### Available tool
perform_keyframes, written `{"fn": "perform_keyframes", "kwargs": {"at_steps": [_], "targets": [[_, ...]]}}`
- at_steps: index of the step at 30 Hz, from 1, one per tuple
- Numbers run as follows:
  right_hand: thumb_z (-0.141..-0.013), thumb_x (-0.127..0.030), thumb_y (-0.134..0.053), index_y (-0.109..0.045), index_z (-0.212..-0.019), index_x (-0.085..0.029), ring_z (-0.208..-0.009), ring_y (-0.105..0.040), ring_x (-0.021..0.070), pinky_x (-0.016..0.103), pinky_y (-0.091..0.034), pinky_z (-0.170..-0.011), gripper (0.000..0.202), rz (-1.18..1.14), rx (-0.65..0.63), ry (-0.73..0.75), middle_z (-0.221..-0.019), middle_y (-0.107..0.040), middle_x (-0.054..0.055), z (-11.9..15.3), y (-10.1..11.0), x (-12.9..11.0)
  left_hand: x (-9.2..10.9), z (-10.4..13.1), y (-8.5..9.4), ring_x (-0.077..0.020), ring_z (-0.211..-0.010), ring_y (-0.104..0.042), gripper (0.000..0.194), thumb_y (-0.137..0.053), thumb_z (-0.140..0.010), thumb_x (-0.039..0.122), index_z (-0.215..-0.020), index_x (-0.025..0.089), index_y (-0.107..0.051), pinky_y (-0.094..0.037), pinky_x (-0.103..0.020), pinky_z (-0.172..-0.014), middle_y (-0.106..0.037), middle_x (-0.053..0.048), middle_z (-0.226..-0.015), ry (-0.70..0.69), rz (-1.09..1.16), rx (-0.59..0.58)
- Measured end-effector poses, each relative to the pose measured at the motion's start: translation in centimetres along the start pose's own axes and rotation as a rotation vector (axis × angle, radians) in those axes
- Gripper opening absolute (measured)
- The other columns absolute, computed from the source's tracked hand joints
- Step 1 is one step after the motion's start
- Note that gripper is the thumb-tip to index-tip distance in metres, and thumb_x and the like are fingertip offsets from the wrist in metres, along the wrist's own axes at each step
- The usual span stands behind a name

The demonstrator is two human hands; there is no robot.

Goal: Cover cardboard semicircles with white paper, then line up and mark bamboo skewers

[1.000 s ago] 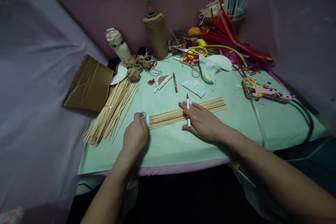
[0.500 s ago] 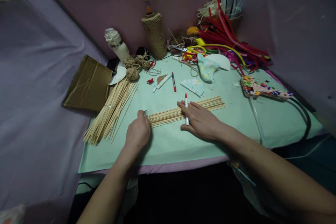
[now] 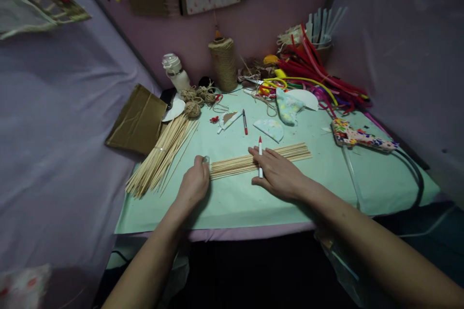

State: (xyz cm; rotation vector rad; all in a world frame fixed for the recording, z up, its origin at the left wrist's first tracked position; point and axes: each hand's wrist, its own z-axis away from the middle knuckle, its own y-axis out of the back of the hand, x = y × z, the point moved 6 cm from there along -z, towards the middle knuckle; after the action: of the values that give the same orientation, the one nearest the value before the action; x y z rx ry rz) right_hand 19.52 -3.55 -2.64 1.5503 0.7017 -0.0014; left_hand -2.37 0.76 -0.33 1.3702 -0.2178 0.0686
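A flat row of thin bamboo skewers (image 3: 235,166) lies across the table. At its left end my left hand (image 3: 195,181) is closed on a small clear, shiny piece (image 3: 206,160) and touches the skewer ends. What this piece is, I cannot make out. My right hand (image 3: 281,172) rests flat over the middle of the row, with a white marker (image 3: 260,169) tucked between its fingers, red tip pointing away from me. Left of my left hand lies a larger tied bundle of skewers (image 3: 159,159).
Behind the skewers lie a red-and-dark pen (image 3: 245,122) and a floral half-circle (image 3: 268,129). A floral glue gun (image 3: 362,136) with a cord is at the right. Twine balls (image 3: 193,109), a twine spool (image 3: 222,65), a bottle (image 3: 176,72), scissors (image 3: 273,84) and red pipe cleaners (image 3: 319,70) line the back.
The camera view has tilted up a little, so things sit lower in the picture. Both hands keep their places on the skewers.
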Motion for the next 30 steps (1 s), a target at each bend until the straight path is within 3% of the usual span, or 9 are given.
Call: {"fn": "perform_keyframes", "kwargs": {"at_steps": [4,8,20,24,27,30], "targets": [[-0.086,-0.045,-0.057,-0.026,-0.148,-0.013,-0.138,-0.035,0.0284,0.051,-0.03,-0.113,0.076,0.0,0.006,-0.001,-0.147,-0.041,0.019,0.1,-0.1,0.0,-1.3,0.1,0.0,-0.0275,-0.085,-0.067,0.035,-0.022,-0.096,0.027,-0.115,0.014,-0.048,-0.045,-0.036,-0.074,-0.069,-0.013,-0.087,0.024,0.147,0.069],[-0.087,-0.042,-0.055,-0.024,-0.148,-0.013,-0.137,-0.038,0.028,0.049,-0.031,-0.113,0.074,0.032,-0.004,0.003,-0.146,-0.043,0.019,0.1,-0.2,-0.2,-1.8,0.6,0.2,-0.0286,-0.092,-0.067,0.034,-0.022,-0.096,0.027,-0.115,0.014,-0.048,-0.045,-0.036,-0.076,-0.07,-0.016,-0.093,0.073,0.135,0.105],[-0.088,-0.042,-0.054,-0.022,-0.149,-0.013,-0.137,-0.037,0.029,0.052,-0.031,-0.112,0.075,0.057,-0.009,0.013,-0.144,-0.044,0.021,0.1,-0.3,-0.5,1.0,0.8,0.0,-0.0305,-0.075,-0.067,0.032,-0.021,-0.094,0.025,-0.112,0.015,-0.046,-0.043,-0.036,-0.065,-0.07,-0.017,-0.084,0.024,-0.076,-0.029],[-0.088,-0.043,-0.053,-0.022,-0.149,-0.014,-0.136,-0.039,0.0287,0.051,-0.03,-0.112,0.074,0.041,-0.005,0.015,-0.145,-0.044,0.02,0.1,-0.4,-0.4,1.1,0.8,0.0,-0.0308,-0.074,-0.067,0.031,-0.021,-0.094,0.025,-0.111,0.015,-0.046,-0.042,-0.035,-0.063,-0.069,-0.016,-0.083,0.009,-0.083,-0.031],[-0.088,-0.043,-0.053,-0.021,-0.15,-0.014,-0.137,-0.038,0.028,0.05,-0.028,-0.113,0.076,0.025,-0.004,0.004,-0.146,-0.043,0.018,0.1,-0.5,-0.2,0.3,0.8,0.7,-0.031,-0.075,-0.066,0.032,-0.022,-0.094,0.027,-0.11,0.015,-0.047,-0.042,-0.035,-0.063,-0.069,-0.015,-0.082,0.035,-0.054,-0.025],[-0.088,-0.043,-0.053,-0.021,-0.151,-0.013,-0.138,-0.037,0.0277,0.05,-0.027,-0.114,0.077,0.011,-0.01,-0.005,-0.147,-0.042,0.018,0.1,-0.4,-0.3,-0.5,1.1,2.6,-0.031,-0.078,-0.067,0.034,-0.023,-0.095,0.027,-0.114,0.015,-0.048,-0.043,-0.036,-0.066,-0.069,-0.015,-0.081,0.111,-0.001,0.099]]}}
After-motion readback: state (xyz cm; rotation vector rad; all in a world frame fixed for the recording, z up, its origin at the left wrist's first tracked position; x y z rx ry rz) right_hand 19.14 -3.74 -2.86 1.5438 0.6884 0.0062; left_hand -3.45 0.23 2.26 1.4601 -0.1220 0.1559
